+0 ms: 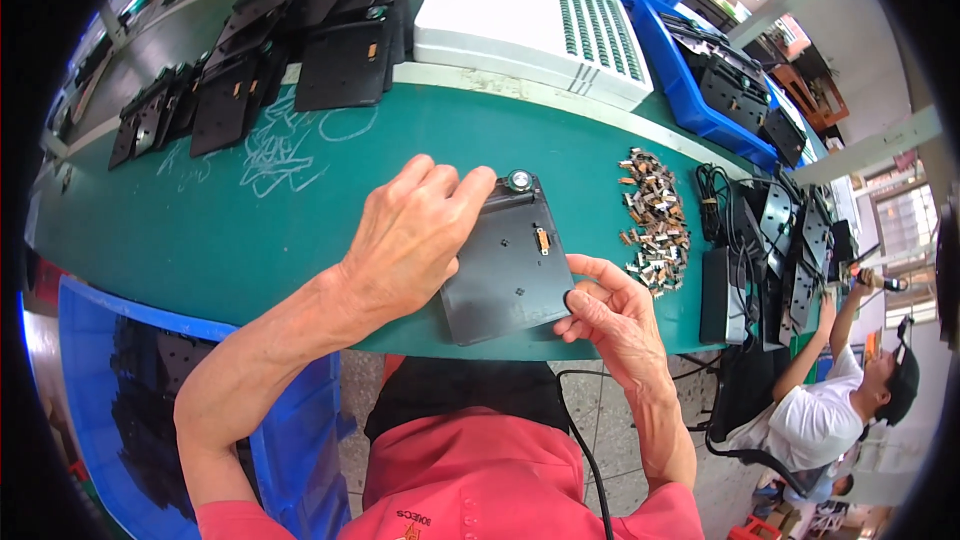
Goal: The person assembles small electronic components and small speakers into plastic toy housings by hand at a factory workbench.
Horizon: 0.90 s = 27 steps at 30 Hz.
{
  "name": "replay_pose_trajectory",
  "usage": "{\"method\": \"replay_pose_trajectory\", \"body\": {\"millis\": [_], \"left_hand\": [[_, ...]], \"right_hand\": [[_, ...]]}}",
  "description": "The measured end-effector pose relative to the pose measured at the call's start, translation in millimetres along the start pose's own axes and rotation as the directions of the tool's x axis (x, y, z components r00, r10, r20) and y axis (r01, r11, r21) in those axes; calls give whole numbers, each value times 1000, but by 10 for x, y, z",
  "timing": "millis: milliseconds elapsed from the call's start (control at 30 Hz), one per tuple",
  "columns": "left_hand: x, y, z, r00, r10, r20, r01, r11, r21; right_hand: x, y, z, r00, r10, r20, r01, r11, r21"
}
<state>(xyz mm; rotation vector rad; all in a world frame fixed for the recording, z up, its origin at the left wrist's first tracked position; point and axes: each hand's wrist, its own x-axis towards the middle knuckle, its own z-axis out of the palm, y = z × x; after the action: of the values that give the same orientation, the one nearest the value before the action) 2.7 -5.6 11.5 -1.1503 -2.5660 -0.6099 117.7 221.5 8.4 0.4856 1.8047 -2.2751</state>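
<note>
A flat black plate is held tilted in front of me over the table's near edge. It carries a round silver button with a green rim at its top corner and a small brass-coloured slide switch near its right side. My left hand is closed with curled fingers at the plate's upper left edge; its fingertips are partly hidden. Thumb and fingers of my right hand pinch the lower right corner.
Small slide switches lie heaped to the right, beside black parts with cables. Similar plates stand back left. A white foam block holds several round buttons. Blue bins flank the table. Another person works at right.
</note>
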Motion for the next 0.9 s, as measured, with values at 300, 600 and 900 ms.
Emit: {"method": "replay_pose_trajectory", "body": {"millis": [300, 600, 900], "left_hand": [[-13, 53, 41, 999, 37, 11, -36, 998, -57], [110, 129, 24, 984, 127, -127, -148, 972, -180], [24, 99, -128, 995, -59, -85, 29, 950, -312]], "right_hand": [[-76, 115, -156, 1000, -23, 9, 22, 997, 74], [-177, 146, -270, 998, -50, -40, 54, 991, 118], [-861, -305, -913, 903, -280, -325, 267, 960, -85]]}}
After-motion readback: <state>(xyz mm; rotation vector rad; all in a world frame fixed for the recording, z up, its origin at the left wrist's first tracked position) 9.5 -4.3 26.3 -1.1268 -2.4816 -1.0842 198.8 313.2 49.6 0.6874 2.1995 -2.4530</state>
